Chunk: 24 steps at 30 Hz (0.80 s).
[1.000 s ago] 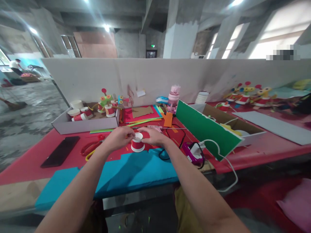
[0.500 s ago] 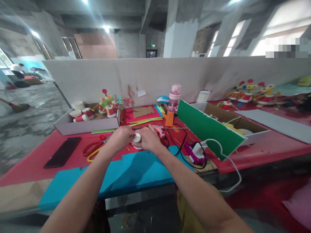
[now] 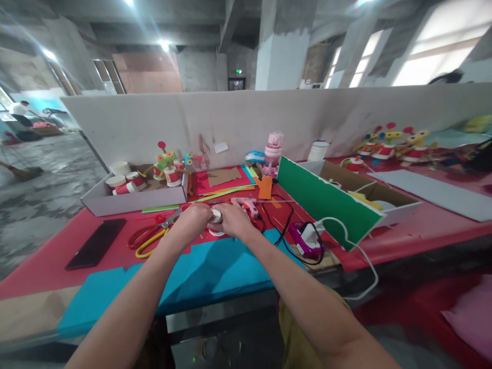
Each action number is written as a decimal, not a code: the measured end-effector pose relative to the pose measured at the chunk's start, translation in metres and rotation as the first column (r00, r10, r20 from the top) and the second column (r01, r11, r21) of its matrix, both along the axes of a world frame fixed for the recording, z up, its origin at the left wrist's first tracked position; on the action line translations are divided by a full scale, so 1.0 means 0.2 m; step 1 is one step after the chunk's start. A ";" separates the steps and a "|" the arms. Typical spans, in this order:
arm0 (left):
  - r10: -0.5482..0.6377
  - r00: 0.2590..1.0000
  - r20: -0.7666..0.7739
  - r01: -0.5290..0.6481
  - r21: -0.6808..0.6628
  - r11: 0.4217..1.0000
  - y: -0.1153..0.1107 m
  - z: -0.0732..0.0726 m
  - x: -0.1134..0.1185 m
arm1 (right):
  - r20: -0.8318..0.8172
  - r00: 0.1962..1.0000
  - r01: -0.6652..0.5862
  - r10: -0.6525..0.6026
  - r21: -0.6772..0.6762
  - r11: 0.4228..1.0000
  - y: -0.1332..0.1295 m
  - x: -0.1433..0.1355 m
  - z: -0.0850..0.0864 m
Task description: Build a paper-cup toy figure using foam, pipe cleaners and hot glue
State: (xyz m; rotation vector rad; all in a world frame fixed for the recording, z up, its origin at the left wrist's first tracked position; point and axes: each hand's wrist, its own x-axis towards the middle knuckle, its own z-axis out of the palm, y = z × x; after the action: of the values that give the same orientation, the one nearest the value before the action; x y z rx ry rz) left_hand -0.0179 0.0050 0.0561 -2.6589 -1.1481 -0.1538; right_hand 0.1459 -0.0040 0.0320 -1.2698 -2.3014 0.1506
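A small paper cup [image 3: 216,217] stands between my two hands, its white end up and a white rim low near the table; the fingers cover much of it. My left hand [image 3: 196,216] closes on its left side, and my right hand [image 3: 233,219] is curled against its right side. Just beyond my right hand lies a pink glue gun [image 3: 248,205]. To the left of my left hand are red-handled scissors [image 3: 143,236] and yellow-handled scissors [image 3: 149,247], partly overlapping. A blue sheet [image 3: 215,266] covers the table's front edge below my wrists.
A black phone [image 3: 96,243] lies at left. Behind it, a white box [image 3: 134,202] holds cups and a figure. At right are a purple power strip [image 3: 305,241] with cables, an upright green board [image 3: 326,202] and a divided box [image 3: 403,205]. Coloured paper [image 3: 226,177] lies behind my hands.
The whole view has shifted slightly, with things sitting a little further left. Both hands keep their place around the cup, with hardly any visible movement.
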 end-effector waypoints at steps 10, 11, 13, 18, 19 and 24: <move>-0.087 0.995 0.058 0.087 0.004 0.996 0.01 -0.03 -0.01 | -0.027 0.999 -0.040 0.040 0.005 0.999 0.00 0.00 0.01; -0.090 0.993 0.073 0.089 0.008 0.996 0.01 -0.03 -0.01 | -0.029 0.999 -0.044 0.044 0.010 0.999 0.00 0.00 0.01; -0.097 0.989 0.112 0.096 0.008 0.995 0.02 -0.03 -0.01 | -0.026 0.999 -0.044 0.045 0.017 0.999 -0.01 -0.01 0.01; -0.077 0.954 0.289 0.106 -0.087 0.991 0.03 -0.02 -0.04 | -0.017 1.000 0.008 -0.009 -0.023 1.000 -0.02 -0.01 0.02; -0.074 0.936 0.344 0.115 -0.100 0.988 0.03 -0.01 -0.05 | -0.013 1.000 0.016 -0.016 -0.030 0.999 -0.02 -0.01 0.03; 0.005 0.885 0.465 0.057 -0.119 0.991 -0.01 0.04 -0.07 | -0.001 1.000 0.021 -0.021 -0.032 0.999 -0.01 -0.01 0.02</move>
State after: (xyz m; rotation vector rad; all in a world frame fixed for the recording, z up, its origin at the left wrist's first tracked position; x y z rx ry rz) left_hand -0.0320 0.0033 0.0638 -2.8382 -1.2896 -0.7885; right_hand 0.1447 -0.0060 0.0359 -1.3093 -2.2921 0.1816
